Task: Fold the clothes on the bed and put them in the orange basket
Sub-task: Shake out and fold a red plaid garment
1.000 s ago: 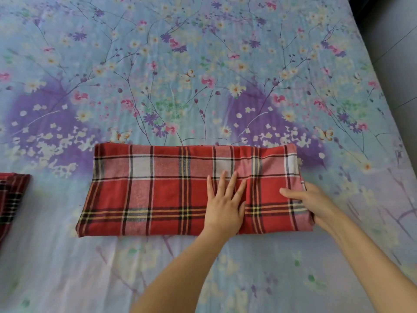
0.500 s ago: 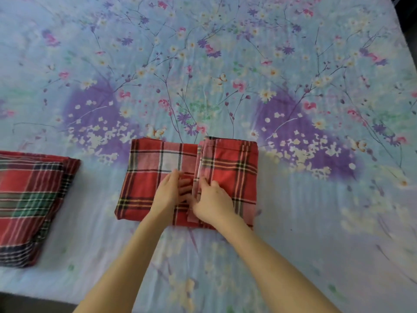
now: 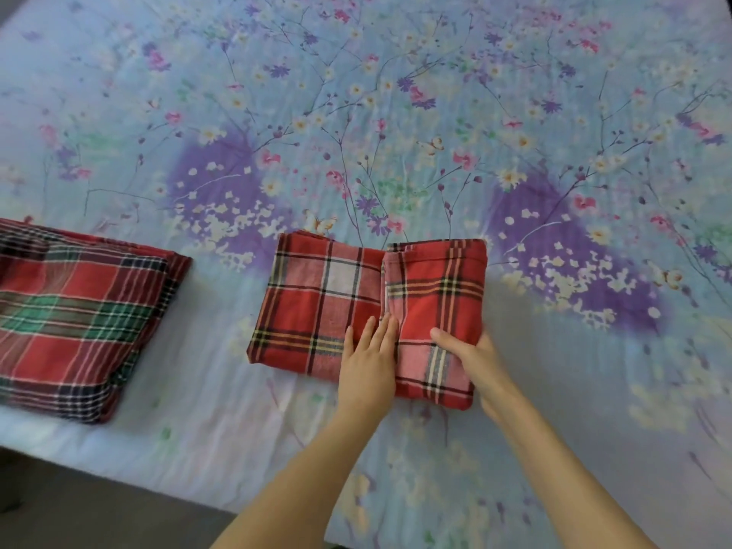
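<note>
A red plaid cloth [image 3: 340, 307] lies folded on the bed near its front edge, its right part doubled over to a seam down the middle. My left hand [image 3: 368, 358] presses flat on it just left of that seam, fingers straight. My right hand [image 3: 471, 358] holds the cloth's right edge, thumb on top and fingers hidden beneath or behind the fold. The orange basket is out of view.
A second folded cloth [image 3: 79, 322], plaid in red and green, lies at the left near the bed's front edge. The floral bedsheet [image 3: 396, 112] stretches away behind both. Dark floor [image 3: 79, 509] shows below the bed's edge at the lower left.
The long red cloth has been folded over from the right to about half its length. My right hand went back to the new right edge, and the view shifted left, showing the second cloth.
</note>
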`<control>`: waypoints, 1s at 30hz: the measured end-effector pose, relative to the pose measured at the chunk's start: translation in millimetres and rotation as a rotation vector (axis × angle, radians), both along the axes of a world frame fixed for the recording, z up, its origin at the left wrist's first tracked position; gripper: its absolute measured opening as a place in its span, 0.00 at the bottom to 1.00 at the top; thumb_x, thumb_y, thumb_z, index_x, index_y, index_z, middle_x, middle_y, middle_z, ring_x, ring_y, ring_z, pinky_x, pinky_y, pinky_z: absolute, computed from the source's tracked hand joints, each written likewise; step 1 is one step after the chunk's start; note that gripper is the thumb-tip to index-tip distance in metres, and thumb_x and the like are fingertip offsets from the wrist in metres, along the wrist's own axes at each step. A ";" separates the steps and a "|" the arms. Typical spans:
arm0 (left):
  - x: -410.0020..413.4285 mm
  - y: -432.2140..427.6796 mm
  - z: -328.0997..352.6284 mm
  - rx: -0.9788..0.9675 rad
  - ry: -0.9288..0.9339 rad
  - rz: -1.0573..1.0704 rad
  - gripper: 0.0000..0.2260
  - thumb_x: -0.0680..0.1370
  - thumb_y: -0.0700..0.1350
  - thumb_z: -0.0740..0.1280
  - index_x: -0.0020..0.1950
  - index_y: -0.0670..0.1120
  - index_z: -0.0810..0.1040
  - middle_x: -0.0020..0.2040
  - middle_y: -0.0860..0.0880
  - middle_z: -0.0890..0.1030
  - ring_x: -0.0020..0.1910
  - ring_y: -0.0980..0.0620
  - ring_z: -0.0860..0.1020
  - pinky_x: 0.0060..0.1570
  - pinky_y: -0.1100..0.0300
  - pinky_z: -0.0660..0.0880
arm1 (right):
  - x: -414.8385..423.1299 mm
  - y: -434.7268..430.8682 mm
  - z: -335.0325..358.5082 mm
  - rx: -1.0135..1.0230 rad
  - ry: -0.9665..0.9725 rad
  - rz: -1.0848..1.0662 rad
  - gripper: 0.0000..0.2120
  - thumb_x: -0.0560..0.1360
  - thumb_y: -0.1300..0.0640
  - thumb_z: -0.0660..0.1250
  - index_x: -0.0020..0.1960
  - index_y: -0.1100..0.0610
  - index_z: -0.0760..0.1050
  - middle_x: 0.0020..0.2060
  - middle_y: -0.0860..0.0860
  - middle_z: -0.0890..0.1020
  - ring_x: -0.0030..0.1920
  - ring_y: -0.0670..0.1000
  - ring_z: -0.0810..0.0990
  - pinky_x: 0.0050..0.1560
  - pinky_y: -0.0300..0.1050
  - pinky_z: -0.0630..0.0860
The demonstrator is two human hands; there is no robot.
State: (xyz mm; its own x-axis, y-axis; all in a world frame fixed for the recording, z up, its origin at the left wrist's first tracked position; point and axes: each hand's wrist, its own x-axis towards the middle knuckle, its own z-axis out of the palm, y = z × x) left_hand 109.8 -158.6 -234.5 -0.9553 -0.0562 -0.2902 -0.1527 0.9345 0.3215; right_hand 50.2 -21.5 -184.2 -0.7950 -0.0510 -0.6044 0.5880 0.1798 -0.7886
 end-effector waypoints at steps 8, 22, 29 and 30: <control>22.7 -121.8 55.3 1.085 0.132 1.030 0.10 0.81 0.41 0.57 0.47 0.45 0.78 0.46 0.45 0.81 0.45 0.48 0.80 0.46 0.59 0.76 | 25.3 -129.8 67.5 0.467 0.293 0.450 0.39 0.67 0.39 0.68 0.72 0.50 0.57 0.64 0.52 0.74 0.62 0.56 0.75 0.59 0.50 0.72; 46.3 -178.0 21.2 0.721 -0.193 0.922 0.13 0.78 0.51 0.63 0.37 0.46 0.68 0.34 0.51 0.73 0.39 0.48 0.74 0.32 0.58 0.67 | 38.9 -180.2 6.0 0.975 0.532 0.426 0.31 0.74 0.47 0.66 0.74 0.50 0.61 0.65 0.58 0.70 0.58 0.61 0.74 0.51 0.51 0.75; 54.5 -162.3 26.2 0.940 -0.260 1.377 0.25 0.71 0.62 0.67 0.46 0.39 0.72 0.45 0.43 0.78 0.45 0.43 0.77 0.43 0.54 0.74 | 16.2 -191.7 -29.6 0.868 0.162 0.379 0.43 0.71 0.40 0.67 0.77 0.45 0.45 0.69 0.59 0.68 0.62 0.61 0.73 0.56 0.51 0.72; 54.6 -156.5 28.3 1.114 -0.269 1.484 0.30 0.65 0.64 0.72 0.48 0.38 0.75 0.47 0.42 0.80 0.46 0.43 0.79 0.44 0.53 0.77 | 16.7 -190.2 -28.3 0.808 0.118 0.304 0.46 0.70 0.41 0.69 0.77 0.48 0.44 0.69 0.58 0.69 0.62 0.61 0.73 0.56 0.51 0.72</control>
State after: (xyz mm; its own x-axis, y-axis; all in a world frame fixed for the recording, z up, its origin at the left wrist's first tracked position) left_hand 164.4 -315.1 -206.2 -0.2409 -0.3932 -0.8873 -0.6808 -0.5831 0.4432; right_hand 66.8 -211.6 -212.4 -0.8764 0.1379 -0.4615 0.3463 0.8463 -0.4048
